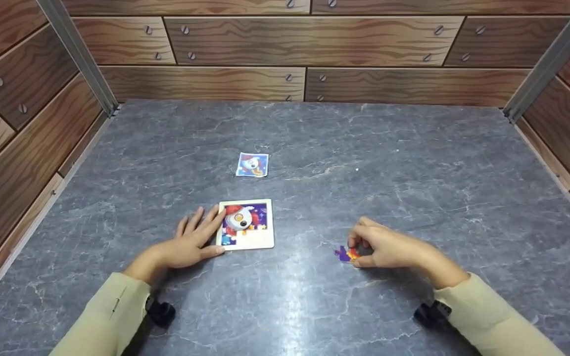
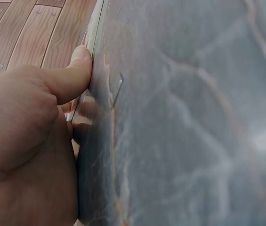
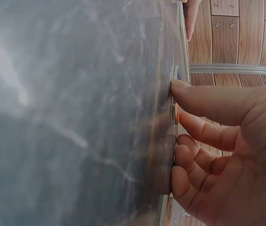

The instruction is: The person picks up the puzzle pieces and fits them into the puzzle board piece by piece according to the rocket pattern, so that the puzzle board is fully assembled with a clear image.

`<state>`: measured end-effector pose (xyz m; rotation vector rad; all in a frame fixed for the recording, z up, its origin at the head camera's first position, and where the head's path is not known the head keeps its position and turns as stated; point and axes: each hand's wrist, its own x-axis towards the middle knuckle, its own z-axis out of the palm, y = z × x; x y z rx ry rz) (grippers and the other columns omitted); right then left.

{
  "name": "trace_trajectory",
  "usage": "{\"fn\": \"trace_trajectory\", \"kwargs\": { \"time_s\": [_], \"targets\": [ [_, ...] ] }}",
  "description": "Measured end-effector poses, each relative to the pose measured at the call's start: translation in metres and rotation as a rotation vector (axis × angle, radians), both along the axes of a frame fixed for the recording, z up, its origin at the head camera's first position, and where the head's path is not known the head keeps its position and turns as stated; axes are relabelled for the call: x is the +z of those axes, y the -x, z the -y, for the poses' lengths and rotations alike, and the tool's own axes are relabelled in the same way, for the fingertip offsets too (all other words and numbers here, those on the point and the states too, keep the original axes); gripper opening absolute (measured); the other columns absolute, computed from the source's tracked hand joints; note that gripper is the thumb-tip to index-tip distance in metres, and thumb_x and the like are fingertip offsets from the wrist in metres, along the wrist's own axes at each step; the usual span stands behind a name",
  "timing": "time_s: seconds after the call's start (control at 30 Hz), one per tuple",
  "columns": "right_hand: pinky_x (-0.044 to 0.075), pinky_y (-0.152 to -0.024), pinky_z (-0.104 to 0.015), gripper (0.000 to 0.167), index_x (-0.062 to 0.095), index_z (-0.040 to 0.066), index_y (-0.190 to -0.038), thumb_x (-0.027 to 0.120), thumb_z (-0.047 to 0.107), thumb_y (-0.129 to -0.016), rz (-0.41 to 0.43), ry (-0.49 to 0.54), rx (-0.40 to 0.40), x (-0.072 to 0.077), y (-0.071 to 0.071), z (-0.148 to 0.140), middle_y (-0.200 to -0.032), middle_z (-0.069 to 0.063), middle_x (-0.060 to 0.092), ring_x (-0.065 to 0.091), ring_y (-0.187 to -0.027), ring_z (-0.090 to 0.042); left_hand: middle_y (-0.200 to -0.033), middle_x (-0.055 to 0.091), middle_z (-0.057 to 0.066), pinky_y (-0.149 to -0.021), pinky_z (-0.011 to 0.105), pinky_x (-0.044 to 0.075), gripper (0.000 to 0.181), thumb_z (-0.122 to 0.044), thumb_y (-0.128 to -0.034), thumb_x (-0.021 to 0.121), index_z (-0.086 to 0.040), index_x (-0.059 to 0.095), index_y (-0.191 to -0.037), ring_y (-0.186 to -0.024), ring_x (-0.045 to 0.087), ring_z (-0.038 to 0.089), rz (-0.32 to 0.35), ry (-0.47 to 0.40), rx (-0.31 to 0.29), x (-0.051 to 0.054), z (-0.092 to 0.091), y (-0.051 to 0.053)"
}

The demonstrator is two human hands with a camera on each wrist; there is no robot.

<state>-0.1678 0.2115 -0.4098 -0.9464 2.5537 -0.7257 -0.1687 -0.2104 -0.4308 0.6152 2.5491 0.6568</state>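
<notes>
A square jigsaw puzzle tray (image 1: 257,241) with a cream border lies partly filled, its picture showing a white-faced cartoon figure. My left hand (image 1: 191,244) rests at its left side, fingers spread, with the index finger and thumb touching the border. To the right, my right hand (image 1: 389,245) is low over the table with curled fingers. Its thumb and index finger pinch a purple, red and orange puzzle piece (image 1: 345,254), partly covered by the fingers. The right wrist view catches a thin piece (image 3: 175,114) edge-on at the fingertips.
A small picture card (image 1: 253,165) with a similar cartoon figure lies beyond the tray. The grey marble-patterned table (image 1: 413,163) is bounded by wood-print panels (image 1: 309,42) at the back and sides, with metal posts (image 1: 542,64) at the back corners.
</notes>
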Motion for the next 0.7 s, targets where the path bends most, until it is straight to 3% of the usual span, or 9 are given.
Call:
{"fn": "trace_trajectory", "kwargs": {
  "time_s": [0.7],
  "targets": [
    [0.047,-0.066,-0.026,0.023,0.057,0.01,-0.09,0.072,0.013,-0.073,-0.055,0.061,0.002,-0.0021,0.0035,0.0006,-0.085,0.001,0.053,0.052,-0.076,-0.014,-0.154,-0.013,0.007,-0.104,0.053,-0.015,0.078,-0.049,-0.0946,0.043,-0.019,-0.003,-0.151,-0.137,-0.02,0.033,0.006,0.012,-0.003,0.0011,0.0,0.0004]
  ]
}}
